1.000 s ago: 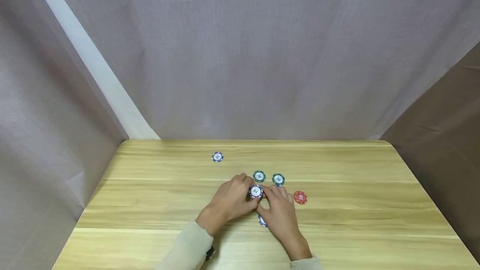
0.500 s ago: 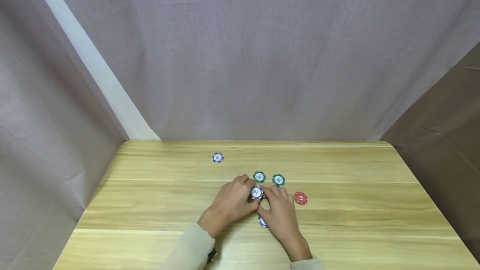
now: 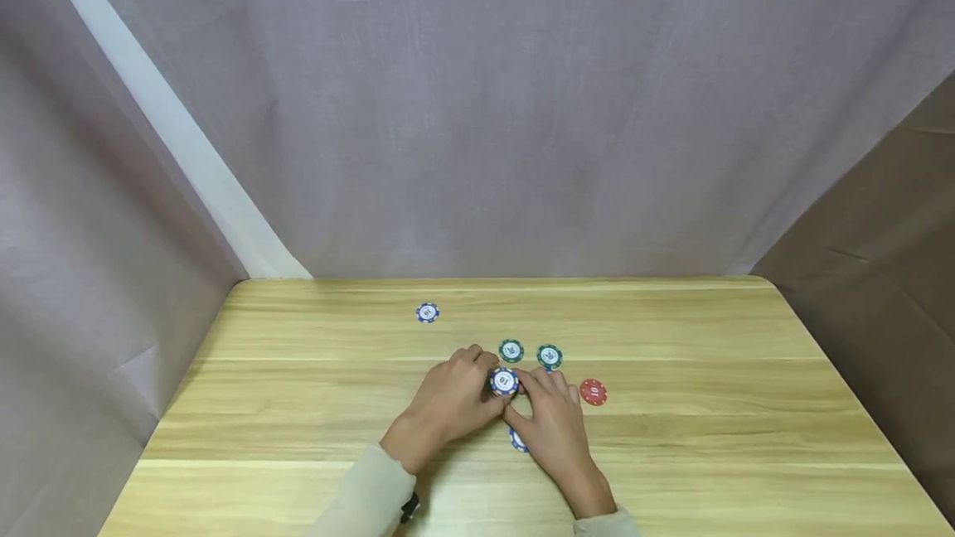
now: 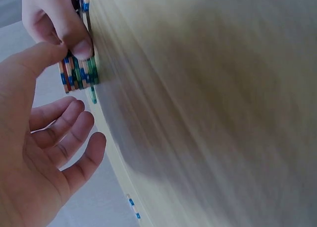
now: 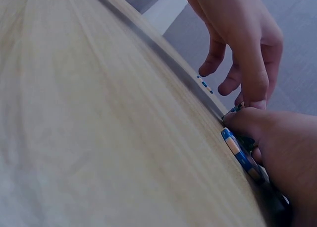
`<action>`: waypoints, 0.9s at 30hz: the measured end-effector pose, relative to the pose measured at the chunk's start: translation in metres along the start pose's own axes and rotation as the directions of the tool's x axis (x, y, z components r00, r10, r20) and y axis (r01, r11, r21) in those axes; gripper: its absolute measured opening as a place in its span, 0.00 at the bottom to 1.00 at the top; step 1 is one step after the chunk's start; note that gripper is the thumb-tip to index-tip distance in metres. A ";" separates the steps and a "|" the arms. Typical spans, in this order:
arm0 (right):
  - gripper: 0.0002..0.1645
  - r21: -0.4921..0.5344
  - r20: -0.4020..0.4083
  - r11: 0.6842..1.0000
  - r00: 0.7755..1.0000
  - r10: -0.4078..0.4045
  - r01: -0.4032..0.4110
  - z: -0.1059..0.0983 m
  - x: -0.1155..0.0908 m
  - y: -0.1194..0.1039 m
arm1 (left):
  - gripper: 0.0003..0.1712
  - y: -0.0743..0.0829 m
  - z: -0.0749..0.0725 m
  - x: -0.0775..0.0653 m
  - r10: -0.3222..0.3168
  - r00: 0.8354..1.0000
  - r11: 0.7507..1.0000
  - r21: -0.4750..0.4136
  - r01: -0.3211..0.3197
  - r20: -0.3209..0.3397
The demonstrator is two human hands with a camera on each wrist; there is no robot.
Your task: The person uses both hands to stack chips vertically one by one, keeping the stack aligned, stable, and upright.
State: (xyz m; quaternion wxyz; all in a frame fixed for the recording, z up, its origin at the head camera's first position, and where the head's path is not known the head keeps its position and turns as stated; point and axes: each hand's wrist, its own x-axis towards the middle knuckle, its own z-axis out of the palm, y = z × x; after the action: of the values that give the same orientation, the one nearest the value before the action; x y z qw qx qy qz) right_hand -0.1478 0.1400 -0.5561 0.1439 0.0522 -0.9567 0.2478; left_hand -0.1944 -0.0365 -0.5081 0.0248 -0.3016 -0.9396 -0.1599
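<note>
A stack of poker chips (image 3: pixel 503 381), topped by a blue and white one marked 10, stands on the wooden table between both hands. My left hand (image 3: pixel 451 396) curves round its left side, thumb at the near side and index finger at the far side. From the right, my right hand (image 3: pixel 554 421) holds the stack with thumb and fingertips. Red, blue and green edges of the stacked chips (image 4: pixel 79 77) show in the left wrist view. In the right wrist view the hands hide most of the stack. A blue chip (image 3: pixel 518 441) lies partly under my right hand.
Two green chips (image 3: pixel 511 350) (image 3: pixel 550 356) lie just beyond the hands, a blue edge showing by the right one. A red chip (image 3: pixel 593 392) is to the right. Farther back left lies a blue chip (image 3: pixel 428 312). Grey curtains (image 3: pixel 522 106) hang behind the table (image 3: pixel 298 404).
The head view has drifted slightly, so everything sits a little farther left in it. Both hands stay at the stack with hardly any movement among the other chips.
</note>
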 end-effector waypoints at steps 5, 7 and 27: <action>0.31 0.001 -0.003 1.000 1.000 0.000 0.000 0.001 0.000 -0.001 | 0.32 -0.011 -0.004 0.000 0.030 0.999 0.998 0.051 -0.031 0.017; 0.31 0.003 0.003 1.000 1.000 0.004 -0.004 0.000 0.001 -0.001 | 0.32 -0.017 -0.006 0.002 0.033 0.999 0.997 0.067 -0.034 0.017; 0.32 0.024 0.045 0.999 0.999 0.027 -0.028 -0.003 -0.001 -0.004 | 0.24 -0.087 -0.005 0.026 -0.364 0.919 0.931 -0.091 0.353 -0.151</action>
State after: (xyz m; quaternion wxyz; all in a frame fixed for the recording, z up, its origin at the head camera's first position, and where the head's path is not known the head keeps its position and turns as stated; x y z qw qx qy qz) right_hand -0.1457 0.1381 -0.5522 0.1185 0.0462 -0.9571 0.2602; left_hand -0.2661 -0.0901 -0.5250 0.0636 -0.1108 -0.9682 -0.2150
